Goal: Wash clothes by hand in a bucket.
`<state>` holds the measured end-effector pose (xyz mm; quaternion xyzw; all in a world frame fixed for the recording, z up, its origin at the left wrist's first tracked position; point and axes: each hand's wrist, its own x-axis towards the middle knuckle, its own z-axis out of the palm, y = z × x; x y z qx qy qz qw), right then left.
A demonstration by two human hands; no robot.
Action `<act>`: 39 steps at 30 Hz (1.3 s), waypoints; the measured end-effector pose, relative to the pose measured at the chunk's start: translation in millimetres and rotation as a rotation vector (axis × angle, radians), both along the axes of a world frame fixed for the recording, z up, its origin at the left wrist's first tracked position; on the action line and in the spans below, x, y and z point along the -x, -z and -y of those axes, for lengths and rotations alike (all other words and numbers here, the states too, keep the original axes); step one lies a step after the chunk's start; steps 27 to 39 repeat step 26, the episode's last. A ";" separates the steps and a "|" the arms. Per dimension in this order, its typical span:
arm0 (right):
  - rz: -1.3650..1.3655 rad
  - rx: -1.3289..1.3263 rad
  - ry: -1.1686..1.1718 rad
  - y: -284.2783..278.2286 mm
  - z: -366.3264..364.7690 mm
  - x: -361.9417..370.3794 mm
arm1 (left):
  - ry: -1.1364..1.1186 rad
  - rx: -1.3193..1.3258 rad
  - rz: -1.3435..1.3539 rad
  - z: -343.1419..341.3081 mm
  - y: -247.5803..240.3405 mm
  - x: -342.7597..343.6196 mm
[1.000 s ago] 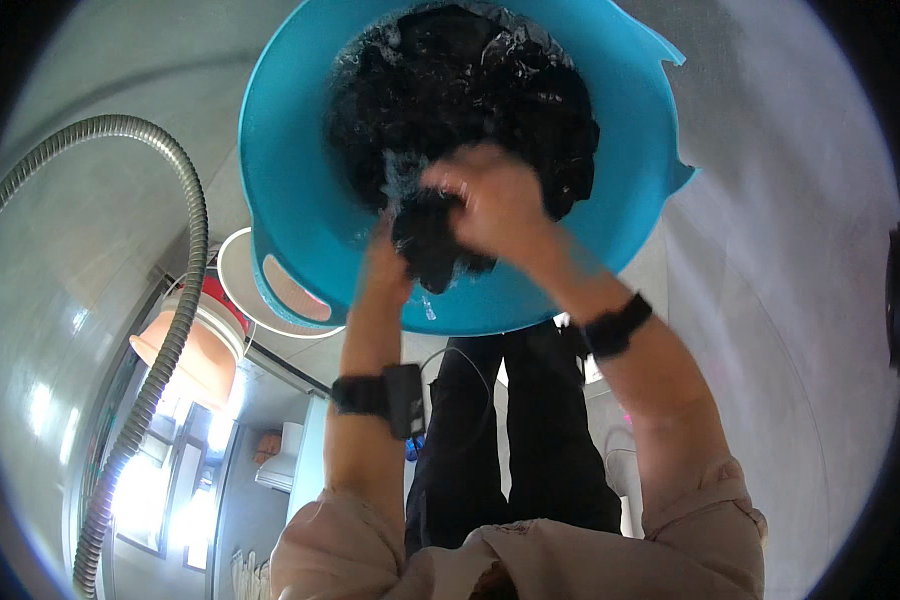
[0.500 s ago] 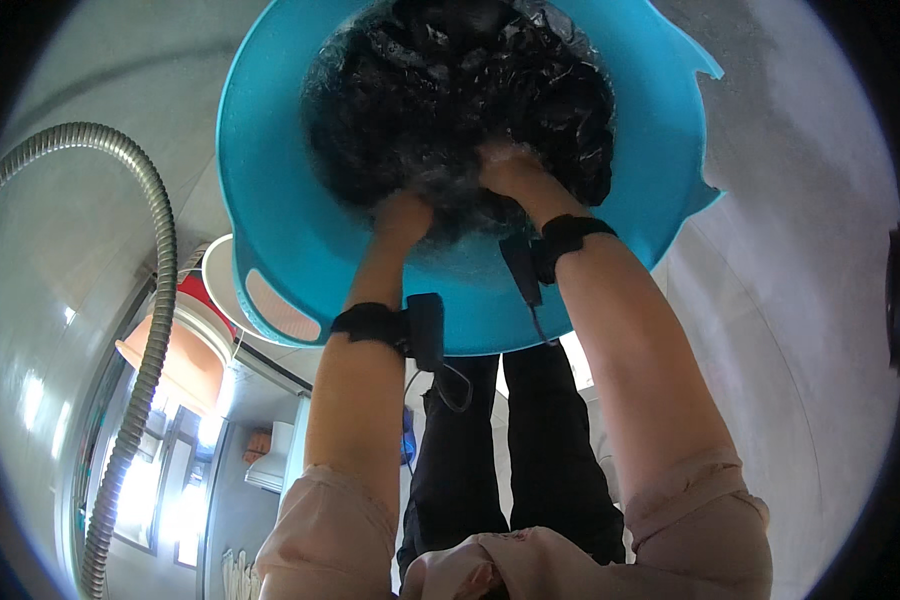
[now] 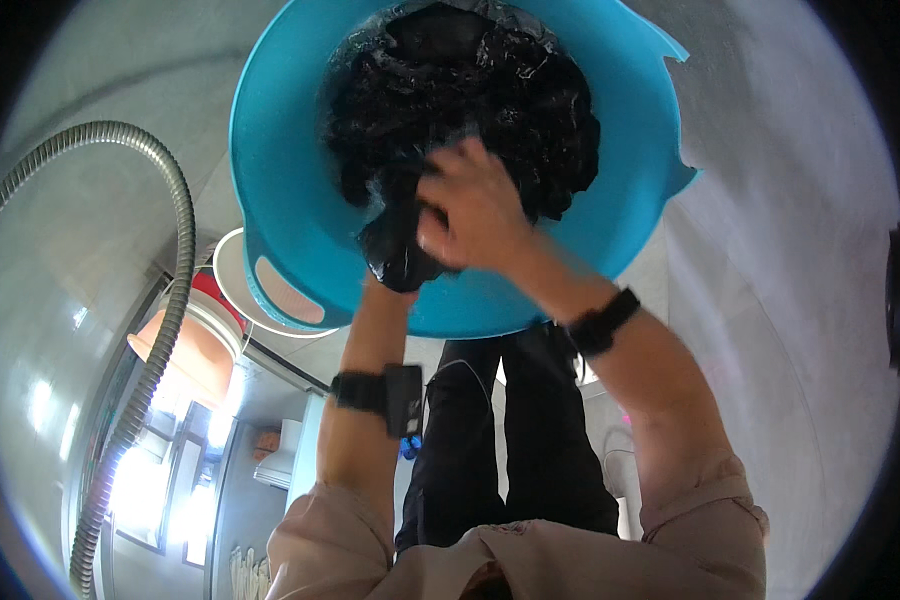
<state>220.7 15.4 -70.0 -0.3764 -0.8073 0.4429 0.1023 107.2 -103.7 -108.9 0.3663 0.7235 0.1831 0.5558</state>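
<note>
A heap of wet black cloth (image 3: 470,100) lies in water inside a large turquoise basin (image 3: 630,150). My left hand (image 3: 402,290) is at the basin's near side, raised out of the water. A glossy fold of the cloth drapes over it and hides its fingers. Just right of that fold, my right hand (image 3: 475,210) bends over the cloth, thumb and fingers curled round part of it; its fingertips are blurred. Each forearm wears a black strap, the left strap (image 3: 360,392) with a small box on it and the right strap (image 3: 605,322) nearer the wrist.
A ribbed metal hose (image 3: 182,240) arches down the left side. Beside the basin's handle opening stand a white bucket (image 3: 232,270) and a peach-coloured tub (image 3: 195,355). A bright window (image 3: 150,480) is at the lower left. Grey walls surround the basin.
Both hands have come up out of the water toward me. A fold of black cloth now covers my left hand, and my right hand has moved left beside it. The basin appears slightly shifted.
</note>
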 end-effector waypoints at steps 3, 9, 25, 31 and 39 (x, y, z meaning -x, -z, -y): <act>0.587 -0.081 -0.063 28.4 -37.9 -3.5 | -1.152 0.234 0.616 -14.2 -43.7 20.9; 0.642 0.013 -0.174 61.6 -2.9 -13.9 | 0.057 0.017 -0.596 -9.4 21.4 3.2; -0.226 0.571 0.011 -26.3 2.7 -39.7 | -0.997 0.210 0.619 -7.0 32.2 17.1; -0.224 0.595 0.028 -48.1 0.9 -36.2 | -0.992 0.215 0.639 -10.9 31.9 9.0; -0.224 0.595 0.028 -48.1 0.9 -36.2 | -0.992 0.215 0.639 -10.9 31.9 9.0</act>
